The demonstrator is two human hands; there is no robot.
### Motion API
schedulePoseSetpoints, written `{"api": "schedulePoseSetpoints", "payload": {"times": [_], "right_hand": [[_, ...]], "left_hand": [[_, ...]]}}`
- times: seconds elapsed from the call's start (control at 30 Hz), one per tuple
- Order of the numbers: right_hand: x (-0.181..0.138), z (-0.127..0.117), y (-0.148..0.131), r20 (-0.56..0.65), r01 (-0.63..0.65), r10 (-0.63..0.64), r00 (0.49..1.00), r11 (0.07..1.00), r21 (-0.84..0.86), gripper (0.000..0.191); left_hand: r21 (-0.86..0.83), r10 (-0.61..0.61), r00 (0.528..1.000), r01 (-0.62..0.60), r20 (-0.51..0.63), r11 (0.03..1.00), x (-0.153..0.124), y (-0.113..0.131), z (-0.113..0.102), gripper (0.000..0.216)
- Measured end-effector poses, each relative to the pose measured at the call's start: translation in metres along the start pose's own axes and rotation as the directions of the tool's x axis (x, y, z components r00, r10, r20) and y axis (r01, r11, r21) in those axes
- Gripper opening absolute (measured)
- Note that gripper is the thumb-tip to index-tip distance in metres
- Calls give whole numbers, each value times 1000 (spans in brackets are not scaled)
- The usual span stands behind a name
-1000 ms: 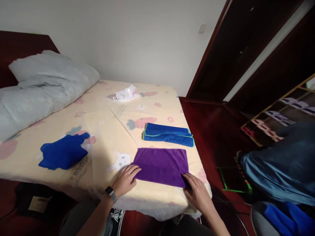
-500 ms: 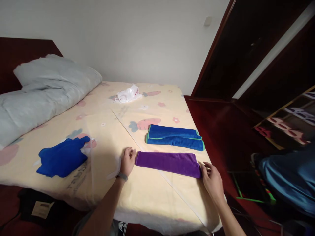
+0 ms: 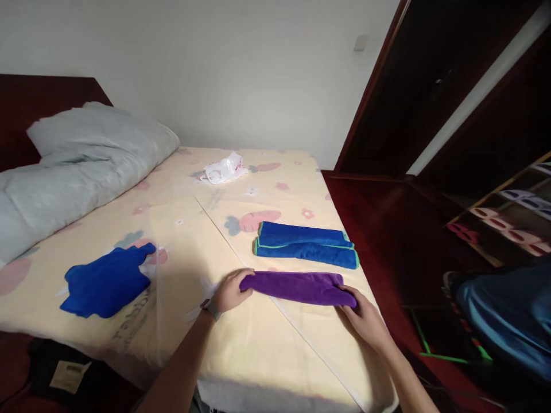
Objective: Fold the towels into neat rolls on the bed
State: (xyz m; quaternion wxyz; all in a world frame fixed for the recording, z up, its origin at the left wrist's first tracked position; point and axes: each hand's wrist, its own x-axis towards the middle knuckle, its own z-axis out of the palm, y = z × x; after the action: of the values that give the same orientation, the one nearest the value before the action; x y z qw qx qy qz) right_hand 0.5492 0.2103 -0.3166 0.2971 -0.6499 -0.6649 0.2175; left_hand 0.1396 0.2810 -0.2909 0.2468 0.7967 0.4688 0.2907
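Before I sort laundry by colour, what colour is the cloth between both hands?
The cloth is plain purple, best seen in the head view.

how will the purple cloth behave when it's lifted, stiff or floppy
The purple cloth is probably floppy: its lower edge bows between the left hand and the right hand. It looks folded into a narrow strip, so it may unfold if one end is released. Its matte surface suggests it shouldn't slip easily.

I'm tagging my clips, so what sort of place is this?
Most likely a bedroom: a carrot-print bedsheet, a dark headboard and a bunched grey quilt all suggest it.
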Motion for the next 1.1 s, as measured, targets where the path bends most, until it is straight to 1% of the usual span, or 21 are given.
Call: {"api": "schedulePoseSetpoints", "payload": {"times": [0.07,0.17,0.23,0.33,0.43,0.5,0.53,0.57,0.6,0.63,0.67,0.7,0.73,0.77,0.8,0.83,0.9,0.93,1.0,1.07,1.1], "right_hand": [[14,-9,-5,32,-125,123,992,991,57,43],[37,-21,-14,80,-272,267,960,959,73,43],[53,-25,-17,97,-383,378,921,923,33,44],[72,-25,-16,75,-501,500,863,866,-10,44],[81,-18,-10,17,-540,540,842,841,35,42],[80,-11,-8,-16,-542,548,837,832,117,43],[78,-7,-8,-34,-525,538,842,833,175,45],[75,-4,-8,-53,-496,521,852,835,237,48],[71,-1,-9,-74,-459,499,863,838,295,52],[67,1,-11,-102,-409,471,876,839,359,57],[63,2,-13,-131,-348,439,889,833,430,61],[60,1,-16,-163,-279,405,900,821,499,64],[58,-2,-20,-198,-206,372,907,802,560,65],[57,-6,-25,-237,-135,341,910,782,609,65],[57,-12,-30,-277,-69,316,908,763,643,63],[59,-18,-36,-311,-17,295,904,750,661,61],[67,-34,-47,-371,57,265,890,743,667,56],[72,-42,-51,-400,90,253,881,741,666,54],[88,-57,-55,-472,160,235,850,739,655,52],[109,-65,-50,-540,214,239,807,734,644,54],[121,-65,-44,-554,216,254,793,733,646,58]], "left_hand": [[-107,-135,990,129,-47,986,7,-7,-2,34],[-180,-285,953,265,-99,947,19,-8,-2,34],[-121,-340,932,325,-130,938,27,-4,0,33],[91,-421,889,442,-181,892,36,2,4,38],[218,-462,865,498,-195,839,42,6,7,44],[190,-478,853,515,-209,836,46,7,10,40],[124,-500,837,533,-221,837,48,7,12,37],[10,-540,813,555,-219,832,49,8,14,34],[-151,-595,780,575,-195,804,51,8,16,33],[-343,-648,748,577,-144,742,52,8,17,32],[-527,-684,726,552,-77,646,52,8,18,33],[-671,-698,716,509,-18,539,51,9,17,36],[-763,-698,716,461,17,453,49,9,16,39],[-807,-694,719,425,26,410,47,9,12,43],[-815,-686,727,406,15,413,45,11,7,46],[-797,-675,738,402,-8,450,43,13,0,47],[-733,-629,773,380,-83,564,45,21,-16,47],[-708,-588,798,341,-130,619,50,26,-23,46],[-695,-501,833,215,-236,686,69,37,-33,40],[-709,-448,832,97,-328,699,98,44,-32,37],[-714,-446,823,73,-352,697,114,44,-27,36]]}}
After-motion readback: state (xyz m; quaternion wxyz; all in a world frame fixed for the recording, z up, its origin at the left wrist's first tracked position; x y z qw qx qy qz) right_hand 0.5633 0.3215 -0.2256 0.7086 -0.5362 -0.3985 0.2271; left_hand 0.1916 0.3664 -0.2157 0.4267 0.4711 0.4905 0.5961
